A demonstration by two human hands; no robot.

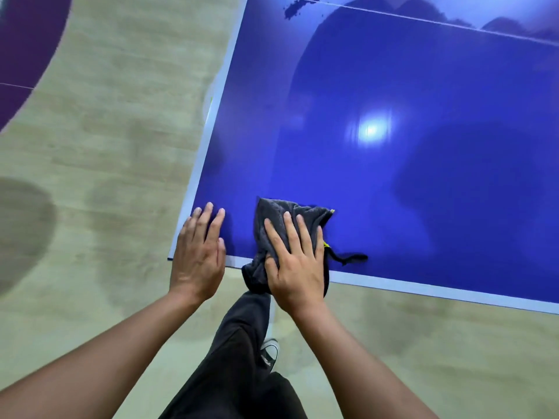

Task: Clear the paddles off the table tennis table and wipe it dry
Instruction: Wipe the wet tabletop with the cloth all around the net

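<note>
Fingers (290, 234) of the right hand (295, 267) lie spread and flat on a dark grey cloth (272, 219), pressing it down rather than gripping it; those of the left hand (196, 255) are extended close together, palm down, holding nothing.

Pale wood-look floor (106, 146) fills the left and bottom of the view, with a purple curved patch (27, 49) at its upper left corner. Over it stands the blue table tennis table (393, 101), edged in white, its near left corner toward the person. A bright light reflection (371, 130) shows on its glossy top, a white line crosses the far part, and a dark wet-looking patch (298, 9) sits near the far edge. No paddle is on the visible part.

Dark trousers (236, 358) and one dark shoe (269, 353) with a white toe show between the forearms.

That cloth lies on the near edge just right of the corner, partly hanging over the white border, with a thin dark loop (351, 257) trailing to its right. Left hand rests on the corner itself, just beside the cloth without touching it.
</note>
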